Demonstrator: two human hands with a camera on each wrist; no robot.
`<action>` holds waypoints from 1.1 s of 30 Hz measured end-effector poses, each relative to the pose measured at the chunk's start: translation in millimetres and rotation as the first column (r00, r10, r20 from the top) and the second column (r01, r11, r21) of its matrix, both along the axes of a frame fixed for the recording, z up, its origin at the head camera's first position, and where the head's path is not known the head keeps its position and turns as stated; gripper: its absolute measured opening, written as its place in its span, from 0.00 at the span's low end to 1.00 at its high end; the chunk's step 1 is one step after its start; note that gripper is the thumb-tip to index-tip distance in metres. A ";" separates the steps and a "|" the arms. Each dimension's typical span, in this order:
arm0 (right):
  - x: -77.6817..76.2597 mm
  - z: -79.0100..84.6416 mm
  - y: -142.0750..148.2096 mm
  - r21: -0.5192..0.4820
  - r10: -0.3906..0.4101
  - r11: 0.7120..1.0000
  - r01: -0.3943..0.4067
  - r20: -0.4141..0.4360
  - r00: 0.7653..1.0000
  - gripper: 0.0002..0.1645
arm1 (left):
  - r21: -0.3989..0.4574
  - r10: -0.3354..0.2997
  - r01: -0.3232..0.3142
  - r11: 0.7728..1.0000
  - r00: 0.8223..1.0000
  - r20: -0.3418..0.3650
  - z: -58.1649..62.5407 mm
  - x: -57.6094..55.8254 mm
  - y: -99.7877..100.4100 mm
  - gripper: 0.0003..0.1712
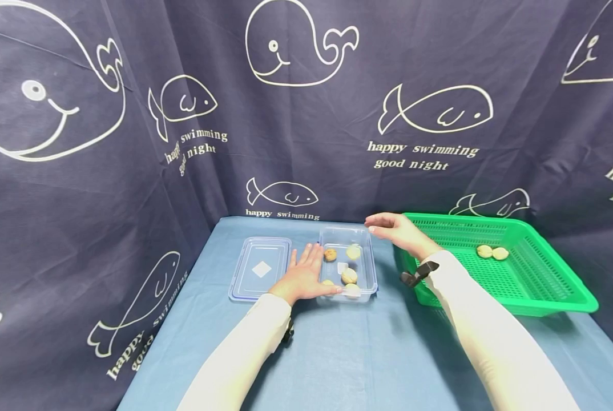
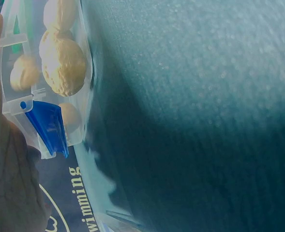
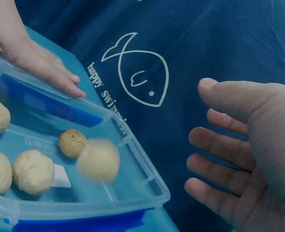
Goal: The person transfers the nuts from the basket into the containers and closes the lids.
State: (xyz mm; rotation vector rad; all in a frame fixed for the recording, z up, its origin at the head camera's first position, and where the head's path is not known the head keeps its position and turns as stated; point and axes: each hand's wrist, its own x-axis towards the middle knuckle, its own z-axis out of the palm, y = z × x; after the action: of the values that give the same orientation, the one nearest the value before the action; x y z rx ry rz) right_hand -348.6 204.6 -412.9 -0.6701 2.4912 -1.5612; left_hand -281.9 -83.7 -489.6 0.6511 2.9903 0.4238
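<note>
A clear plastic food container (image 1: pixel 374 271) with blue side clips stands on the table and holds several walnuts (image 1: pixel 349 276). My left hand (image 1: pixel 305 278) rests along the container's left rim, fingers straight and thumb stretched over the near edge. Beyond the far right corner hovers my right hand (image 1: pixel 400 233), fingers apart and holding nothing. In the right wrist view, one pale walnut (image 3: pixel 99 161) is blurred inside the container, beside a browner walnut (image 3: pixel 72 143). Through the container wall, the left wrist view shows a walnut (image 2: pixel 64 67) close up.
Left of the container lies its clear lid (image 1: pixel 273 257) with a blue edge. A green slotted basket (image 1: pixel 558 285) stands at the right under my right forearm, with two walnuts (image 1: pixel 492 252) inside. A dark printed curtain (image 1: pixel 337 131) hangs behind the blue-covered table (image 1: pixel 337 354).
</note>
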 end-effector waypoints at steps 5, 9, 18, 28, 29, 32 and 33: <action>-0.7 4.1 12.0 0.003 -0.049 0.999 0.049 -0.018 0.999 0.25 | -0.012 0.003 -0.003 1.000 1.000 0.003 0.7 -0.4 -1.2 0.71; -1.4 5.5 27.0 -0.006 -0.084 0.996 0.084 -0.027 0.996 0.25 | -0.013 0.001 -0.001 1.000 1.000 0.001 1.0 -1.2 -2.1 0.71; -6.1 1.8 81.2 0.007 -0.157 0.988 0.157 -0.034 0.987 0.27 | -0.004 0.001 -0.001 1.000 1.000 -0.007 -3.4 -2.7 -1.6 0.72; -9.3 -4.4 152.5 0.036 -0.231 0.973 0.229 0.058 0.971 0.39 | -0.010 0.004 -0.004 1.000 1.000 0.006 -2.5 0.3 -2.3 0.72; -10.0 -6.4 158.9 0.049 -0.239 0.970 0.237 0.065 0.969 0.40 | -0.011 0.006 -0.006 1.000 1.000 0.005 -2.6 0.5 -2.2 0.72; -11.3 -13.6 177.7 0.050 -0.260 0.965 0.256 0.102 0.960 0.38 | -0.026 0.010 -0.010 1.000 1.000 0.003 -3.3 1.5 -2.5 0.72; -11.2 -16.0 183.6 0.051 -0.264 0.964 0.259 0.113 0.958 0.37 | -0.026 0.010 -0.010 1.000 1.000 0.003 -4.0 1.5 -2.4 0.72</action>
State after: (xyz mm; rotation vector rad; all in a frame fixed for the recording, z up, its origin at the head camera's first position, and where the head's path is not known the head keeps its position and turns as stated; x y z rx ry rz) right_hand -359.8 388.1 -428.9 -0.2393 2.5943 -1.5802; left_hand -280.4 -86.1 -493.6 0.6335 2.9920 0.3850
